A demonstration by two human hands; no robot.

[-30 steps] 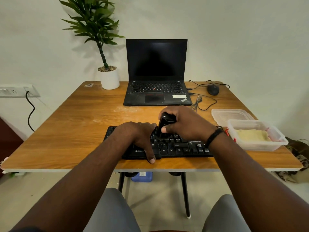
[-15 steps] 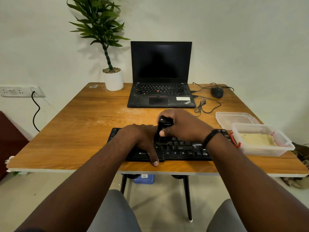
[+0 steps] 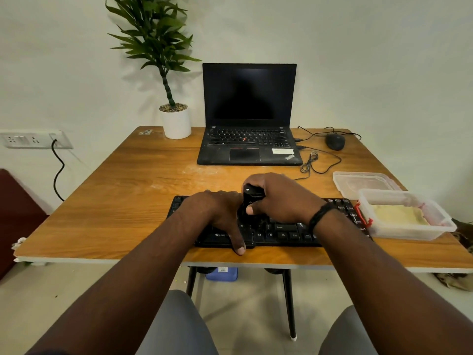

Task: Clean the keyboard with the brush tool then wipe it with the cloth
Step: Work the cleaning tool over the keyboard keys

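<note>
Black keyboard point(image 3: 279, 233) sits along the near edge of the wooden table point(image 3: 122, 201), and both hands are on it. Right hand point(image 3: 281, 198) has its fingers curled round the black brush tool point(image 3: 252, 198), thumb pressed to its side, the tool standing roughly upright with its lower end down among the keys near the middle of the board; the bristles themselves are too dark to make out. Left hand point(image 3: 217, 213) lies flat over the left half of the keyboard, fingers relaxed and gripping nothing, thumb reaching past the front edge onto the table. A dark band circles the right wrist. Off to the right, just beside the keyboard's end, a clear plastic container point(image 3: 404, 234) holds something pale yellow, possibly the cloth, though I cannot tell for sure. Its lid point(image 3: 363, 184) lies just behind it. Further back stand an open laptop point(image 3: 249, 116) with a dark screen, a mouse point(image 3: 335, 141) with its cable, and a potted plant point(image 3: 175, 119).
</note>
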